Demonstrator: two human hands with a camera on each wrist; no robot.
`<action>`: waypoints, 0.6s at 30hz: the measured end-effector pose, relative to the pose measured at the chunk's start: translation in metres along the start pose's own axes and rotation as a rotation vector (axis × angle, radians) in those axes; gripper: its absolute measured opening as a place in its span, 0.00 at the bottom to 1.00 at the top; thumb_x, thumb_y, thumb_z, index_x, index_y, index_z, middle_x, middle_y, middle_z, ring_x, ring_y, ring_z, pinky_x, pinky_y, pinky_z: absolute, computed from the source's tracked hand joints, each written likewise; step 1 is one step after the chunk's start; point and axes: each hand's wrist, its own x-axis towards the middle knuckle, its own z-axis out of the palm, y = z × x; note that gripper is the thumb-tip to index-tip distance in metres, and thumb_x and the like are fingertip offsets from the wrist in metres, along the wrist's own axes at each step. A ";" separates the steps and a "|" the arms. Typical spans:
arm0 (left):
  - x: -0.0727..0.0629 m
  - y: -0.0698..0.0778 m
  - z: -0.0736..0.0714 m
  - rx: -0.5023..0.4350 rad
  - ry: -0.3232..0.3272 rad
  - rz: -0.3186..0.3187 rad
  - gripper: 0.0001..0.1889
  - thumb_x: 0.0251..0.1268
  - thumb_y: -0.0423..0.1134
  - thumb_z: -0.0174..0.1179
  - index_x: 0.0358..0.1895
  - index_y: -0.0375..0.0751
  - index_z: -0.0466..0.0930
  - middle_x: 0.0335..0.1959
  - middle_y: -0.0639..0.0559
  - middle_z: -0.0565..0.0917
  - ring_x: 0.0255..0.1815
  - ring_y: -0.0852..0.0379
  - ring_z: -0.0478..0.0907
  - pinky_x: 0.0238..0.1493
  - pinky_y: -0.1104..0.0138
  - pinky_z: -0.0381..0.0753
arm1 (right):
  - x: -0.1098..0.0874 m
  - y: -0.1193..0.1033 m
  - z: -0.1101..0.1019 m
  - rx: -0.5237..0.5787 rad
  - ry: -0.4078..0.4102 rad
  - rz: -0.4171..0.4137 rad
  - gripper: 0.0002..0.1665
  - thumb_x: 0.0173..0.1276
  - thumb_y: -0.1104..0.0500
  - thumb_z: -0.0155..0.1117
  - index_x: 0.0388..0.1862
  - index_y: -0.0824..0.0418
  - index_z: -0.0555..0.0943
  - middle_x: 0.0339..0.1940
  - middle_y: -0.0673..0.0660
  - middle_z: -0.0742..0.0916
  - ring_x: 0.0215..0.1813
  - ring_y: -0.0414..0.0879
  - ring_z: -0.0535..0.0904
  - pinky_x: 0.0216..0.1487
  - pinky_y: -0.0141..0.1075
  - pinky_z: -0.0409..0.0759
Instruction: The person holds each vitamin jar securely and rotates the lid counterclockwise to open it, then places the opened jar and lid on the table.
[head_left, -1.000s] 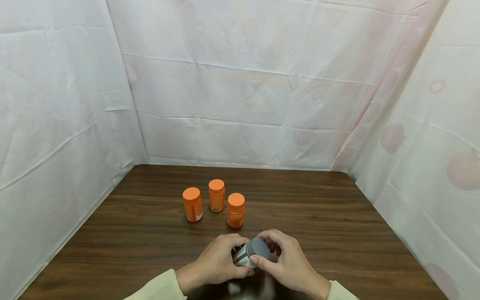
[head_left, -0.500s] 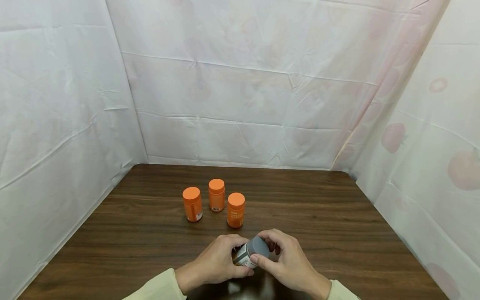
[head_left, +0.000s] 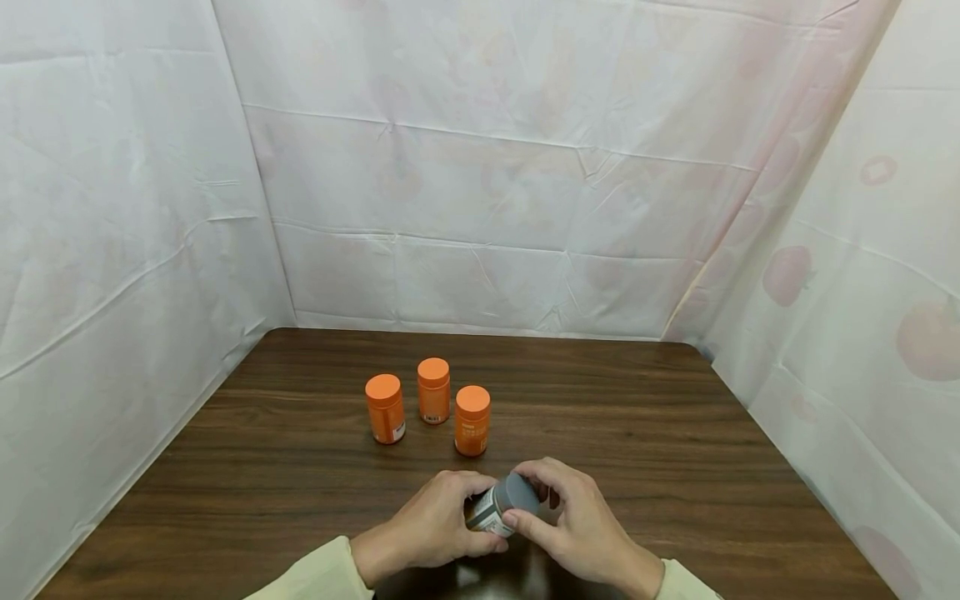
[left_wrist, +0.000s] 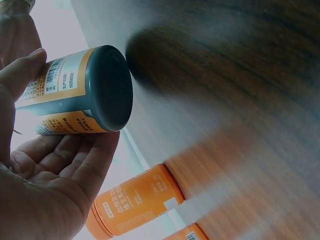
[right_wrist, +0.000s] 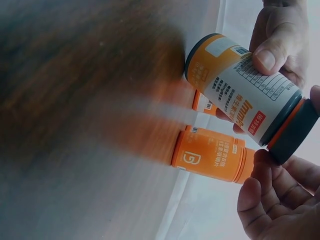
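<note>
A dark grey pill bottle [head_left: 489, 512] with a white and orange label is held tilted near the table's front, its grey cap [head_left: 520, 493] up and to the right. My left hand [head_left: 438, 521] grips the bottle's body between thumb and fingers. With thumb and fingertips, my right hand [head_left: 577, 525] pinches the cap's edge. The right wrist view shows a thin orange ring [right_wrist: 286, 122] between cap and body. In the left wrist view, the bottle's rounded base [left_wrist: 111, 89] hangs close over the table, above its dark shadow.
Just beyond the hands, three orange bottles stand upright on the dark wooden table [head_left: 637, 433]: a left one [head_left: 386, 412], a back one [head_left: 433, 393] and a front right one [head_left: 472, 425]. White patterned sheets [head_left: 480, 183] hang around the table's back and sides.
The right thumb and the cap have shifted very slightly to the right. Left hand and orange bottles keep their places.
</note>
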 end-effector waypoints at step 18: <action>0.001 -0.003 -0.001 -0.021 -0.027 -0.017 0.22 0.55 0.47 0.79 0.53 0.56 0.86 0.40 0.70 0.83 0.37 0.69 0.78 0.38 0.72 0.79 | 0.002 0.001 -0.007 -0.016 -0.072 -0.074 0.27 0.69 0.49 0.73 0.65 0.47 0.77 0.49 0.40 0.83 0.41 0.36 0.76 0.39 0.35 0.78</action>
